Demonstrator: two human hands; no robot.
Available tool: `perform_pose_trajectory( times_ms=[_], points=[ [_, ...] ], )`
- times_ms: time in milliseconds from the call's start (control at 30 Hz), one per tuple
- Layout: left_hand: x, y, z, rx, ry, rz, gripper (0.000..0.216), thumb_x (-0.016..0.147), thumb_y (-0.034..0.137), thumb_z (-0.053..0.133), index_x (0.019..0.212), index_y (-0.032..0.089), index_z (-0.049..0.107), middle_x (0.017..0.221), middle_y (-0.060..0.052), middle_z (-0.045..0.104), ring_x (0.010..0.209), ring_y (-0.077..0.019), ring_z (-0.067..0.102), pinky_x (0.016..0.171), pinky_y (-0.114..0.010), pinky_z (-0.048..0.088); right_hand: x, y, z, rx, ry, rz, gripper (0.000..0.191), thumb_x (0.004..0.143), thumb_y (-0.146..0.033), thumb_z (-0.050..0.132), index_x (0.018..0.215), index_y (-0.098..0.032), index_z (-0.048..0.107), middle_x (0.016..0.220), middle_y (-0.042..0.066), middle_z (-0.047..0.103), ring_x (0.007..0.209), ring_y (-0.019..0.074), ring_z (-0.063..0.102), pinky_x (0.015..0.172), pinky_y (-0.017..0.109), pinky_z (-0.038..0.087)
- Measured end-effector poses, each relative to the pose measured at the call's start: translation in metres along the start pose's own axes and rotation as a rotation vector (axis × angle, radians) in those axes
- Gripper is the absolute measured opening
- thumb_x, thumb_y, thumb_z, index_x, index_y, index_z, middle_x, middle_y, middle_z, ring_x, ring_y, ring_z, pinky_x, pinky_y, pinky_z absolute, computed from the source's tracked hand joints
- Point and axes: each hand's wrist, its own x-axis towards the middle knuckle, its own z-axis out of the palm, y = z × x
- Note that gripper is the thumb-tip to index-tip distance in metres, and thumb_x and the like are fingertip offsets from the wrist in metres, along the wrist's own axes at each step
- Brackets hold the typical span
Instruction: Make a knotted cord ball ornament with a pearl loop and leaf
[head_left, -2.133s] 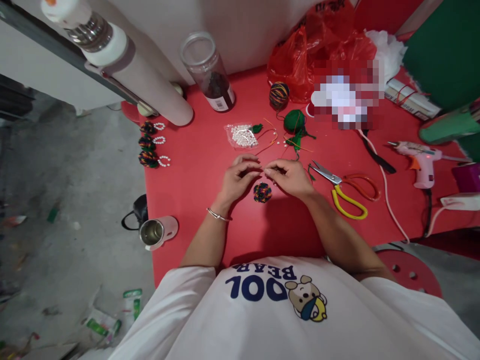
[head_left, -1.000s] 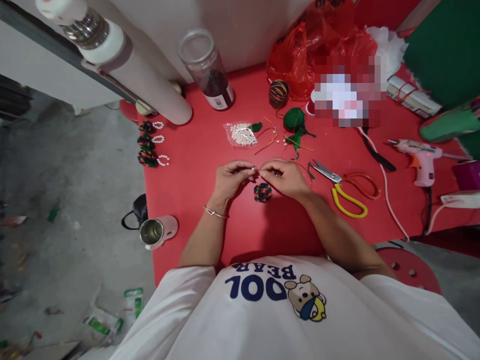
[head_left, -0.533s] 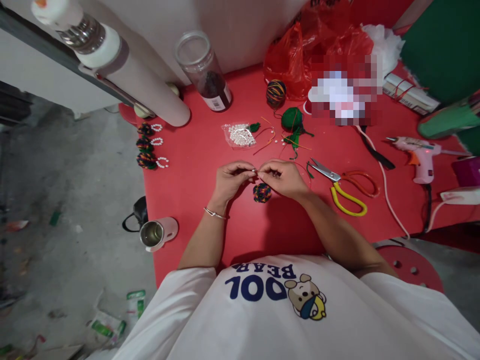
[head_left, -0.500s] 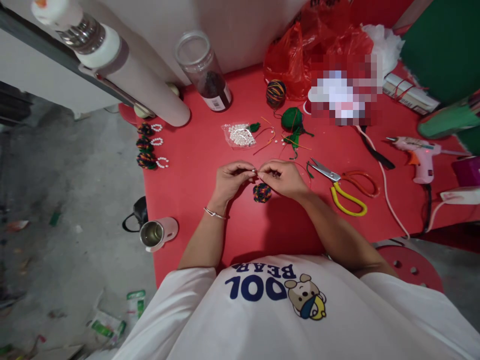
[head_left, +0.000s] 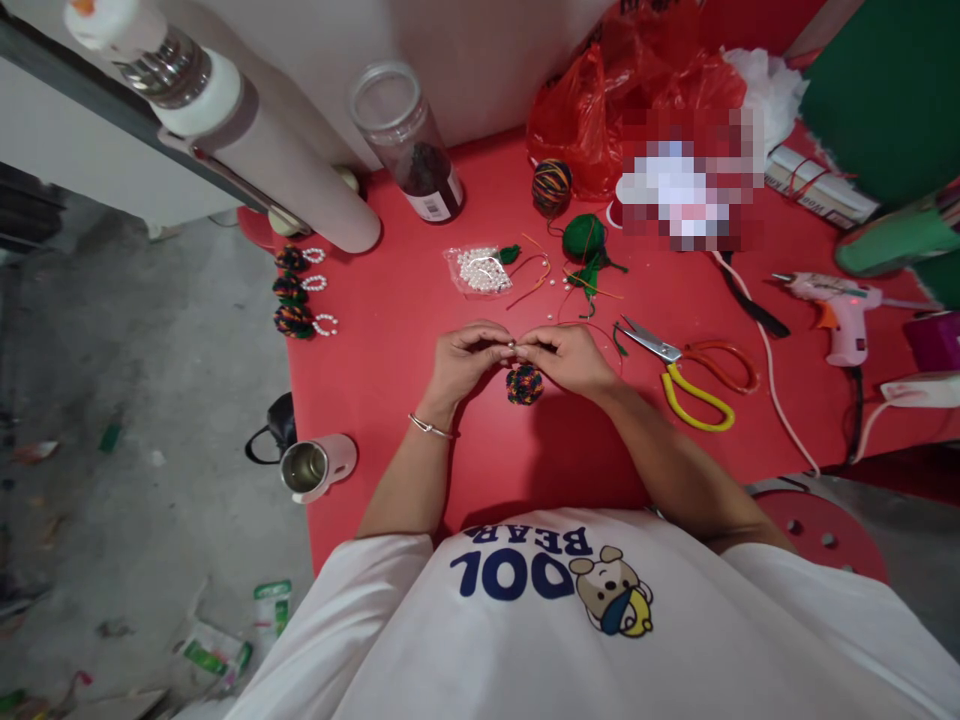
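Observation:
My left hand (head_left: 466,362) and my right hand (head_left: 568,360) meet fingertip to fingertip over the red table (head_left: 405,300). Between the pinched left thumb and forefinger a tiny pearl bead (head_left: 512,345) shows. The right fingertips press together right beside it; what they pinch is too small to make out. Just below the fingers is a multicoloured yarn pompom (head_left: 524,384), dark with orange, green and pink strands. Beyond the hands lie a clear bag of white pearl beads (head_left: 482,271), several loose beads and a green yarn ball (head_left: 583,238).
Scissors (head_left: 667,352) with red and yellow handles lie right of my right hand. Farther right is a pink glue gun (head_left: 840,305) with its cord. A mug (head_left: 319,468) stands at the left edge, below finished pompoms with bead loops (head_left: 291,288). A jar (head_left: 409,145) stands behind.
My right hand has dropped slightly and its fingers have shifted at the bead. A loose bead beyond the right hand now shows. The pompom stays about where it was.

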Motion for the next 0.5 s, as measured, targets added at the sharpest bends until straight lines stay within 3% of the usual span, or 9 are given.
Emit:
perform_pose_trajectory(
  times_ms=[267, 500],
  points=[
    [0.0004, -0.0002, 0.0003, 0.045, -0.003, 0.039, 0.032, 0.066, 0.041, 0.102, 0.067, 0.017, 0.081, 0.069, -0.004, 0.072, 0.054, -0.0121, 0.067, 0.056, -0.026, 0.059, 0.0, -0.0017, 0.0001, 0.052, -0.01, 0.028, 0.019, 0.094, -0.036, 0.069, 0.086, -0.024, 0.081, 0.082, 0.001, 0.081, 0.076, 0.0164, 0.073, 0.071, 0.027, 0.055],
    [0.0007, -0.007, 0.0035, -0.008, 0.009, 0.021, 0.035, 0.068, 0.041, 0.101, 0.073, 0.015, 0.078, 0.062, -0.002, 0.071, 0.054, -0.0115, 0.068, 0.057, -0.022, 0.059, 0.0, -0.0045, -0.0022, 0.029, -0.023, 0.023, 0.021, 0.097, -0.035, 0.064, 0.09, -0.022, 0.079, 0.087, 0.003, 0.081, 0.079, 0.0167, 0.073, 0.074, 0.026, 0.055]
  ],
)
